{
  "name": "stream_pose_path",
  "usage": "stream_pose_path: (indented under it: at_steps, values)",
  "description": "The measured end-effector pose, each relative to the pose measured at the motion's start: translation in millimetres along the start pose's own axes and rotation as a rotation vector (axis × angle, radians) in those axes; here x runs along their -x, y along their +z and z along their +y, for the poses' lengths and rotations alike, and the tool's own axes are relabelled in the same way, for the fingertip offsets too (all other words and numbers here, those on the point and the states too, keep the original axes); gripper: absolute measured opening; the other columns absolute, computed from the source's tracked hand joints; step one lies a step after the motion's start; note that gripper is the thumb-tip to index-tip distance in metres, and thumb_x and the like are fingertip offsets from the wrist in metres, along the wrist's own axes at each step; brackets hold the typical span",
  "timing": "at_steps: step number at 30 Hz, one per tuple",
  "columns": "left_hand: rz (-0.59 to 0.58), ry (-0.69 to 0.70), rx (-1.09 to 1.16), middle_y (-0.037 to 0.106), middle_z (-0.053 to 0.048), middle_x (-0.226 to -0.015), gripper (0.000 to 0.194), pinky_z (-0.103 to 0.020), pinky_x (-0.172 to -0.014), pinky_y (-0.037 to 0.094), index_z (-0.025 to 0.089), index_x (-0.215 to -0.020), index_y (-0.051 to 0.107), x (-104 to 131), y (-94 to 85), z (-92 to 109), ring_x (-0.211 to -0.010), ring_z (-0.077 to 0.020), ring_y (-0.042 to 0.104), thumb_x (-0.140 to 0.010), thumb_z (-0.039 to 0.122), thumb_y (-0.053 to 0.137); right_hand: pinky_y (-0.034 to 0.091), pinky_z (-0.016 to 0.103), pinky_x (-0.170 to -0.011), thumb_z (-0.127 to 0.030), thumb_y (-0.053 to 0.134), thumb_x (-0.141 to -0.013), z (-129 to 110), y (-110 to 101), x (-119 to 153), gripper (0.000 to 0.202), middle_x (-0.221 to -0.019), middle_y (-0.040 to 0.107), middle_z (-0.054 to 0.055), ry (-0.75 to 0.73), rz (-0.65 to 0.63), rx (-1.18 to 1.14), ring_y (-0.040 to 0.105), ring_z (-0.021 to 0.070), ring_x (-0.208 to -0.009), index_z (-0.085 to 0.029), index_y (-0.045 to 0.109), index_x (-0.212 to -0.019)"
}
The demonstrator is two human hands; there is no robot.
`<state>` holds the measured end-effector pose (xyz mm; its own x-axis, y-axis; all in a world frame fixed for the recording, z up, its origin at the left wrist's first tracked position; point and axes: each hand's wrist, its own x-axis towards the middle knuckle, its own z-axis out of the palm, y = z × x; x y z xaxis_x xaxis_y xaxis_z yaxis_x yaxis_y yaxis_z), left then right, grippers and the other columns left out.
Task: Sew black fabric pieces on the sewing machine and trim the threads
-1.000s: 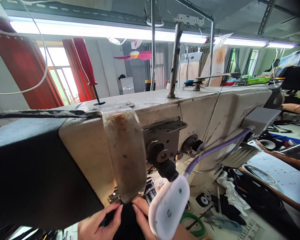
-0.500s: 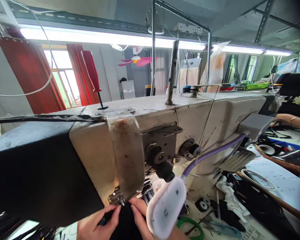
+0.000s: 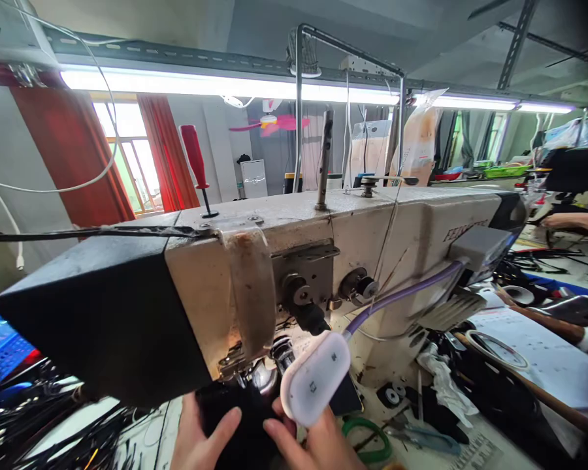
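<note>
Both your hands are flat on the black cloth right under the needle end of the sewing machine. Your left hand has its fingers together, thumb out across the cloth; your right hand presses alongside, partly behind the white lamp. Further back, a red screwdriver stands on top.

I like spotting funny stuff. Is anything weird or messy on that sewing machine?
Yes. A red-handled screwdriver stands upright on top of the sewing machine, an odd perch. A brownish stained patch covers its front. Both hands press black fabric underneath.
</note>
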<state>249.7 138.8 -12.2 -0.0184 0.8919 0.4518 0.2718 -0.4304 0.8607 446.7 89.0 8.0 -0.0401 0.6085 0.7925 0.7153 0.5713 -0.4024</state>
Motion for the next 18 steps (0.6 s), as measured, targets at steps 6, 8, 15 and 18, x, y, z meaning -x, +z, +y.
stream_pose_path:
  at_steps: [6, 8, 15, 18]
  values:
    - [0.005, -0.236, -0.008, 0.073, -0.010, -0.108, 0.067, -0.039, -0.089, 0.057, 0.021, -0.125, 0.049, 3, 12.8, 11, -0.104, -0.0294, 0.070, -0.071, 0.054, 0.071, 0.051, 0.025, -0.066, -0.022, 0.063, -0.082, -2, 13, 17, 0.011, -0.063, 0.061, -0.002, 0.064, -0.027, -0.024, 0.059, 0.0147, -0.062, -0.022, 0.059, -0.072]
    - [0.021, -0.296, 0.017, 0.071, -0.011, -0.110, 0.074, -0.043, -0.093, 0.054, 0.020, -0.128, 0.046, 1, 14.9, 17, -0.106, -0.0310, 0.068, -0.067, 0.053, 0.072, 0.050, 0.025, -0.066, -0.025, 0.060, -0.086, -2, 13, 15, 0.017, -0.063, 0.060, -0.001, 0.089, -0.026, -0.023, 0.059, 0.0148, -0.063, -0.021, 0.058, -0.069]
    - [0.047, -0.413, 0.090, 0.067, -0.014, -0.110, 0.074, -0.051, -0.097, 0.047, 0.018, -0.119, 0.048, -6, 20.7, 34, -0.110, -0.0371, 0.063, -0.058, 0.052, 0.073, 0.047, 0.026, -0.061, -0.022, 0.059, -0.083, -7, 9, 4, 0.021, -0.061, 0.060, 0.000, 0.148, -0.019, -0.078, 0.061, 0.0157, -0.065, -0.021, 0.054, -0.063]
    - [0.056, -0.398, 0.067, 0.067, -0.013, -0.106, 0.072, -0.053, -0.098, 0.044, 0.018, -0.116, 0.048, -8, 21.0, 36, -0.110, -0.0375, 0.062, -0.057, 0.050, 0.073, 0.046, 0.026, -0.060, -0.020, 0.059, -0.080, -8, 12, 6, 0.018, -0.060, 0.059, -0.001, 0.158, 0.016, -0.079, 0.060, 0.0157, -0.062, -0.021, 0.053, -0.063]
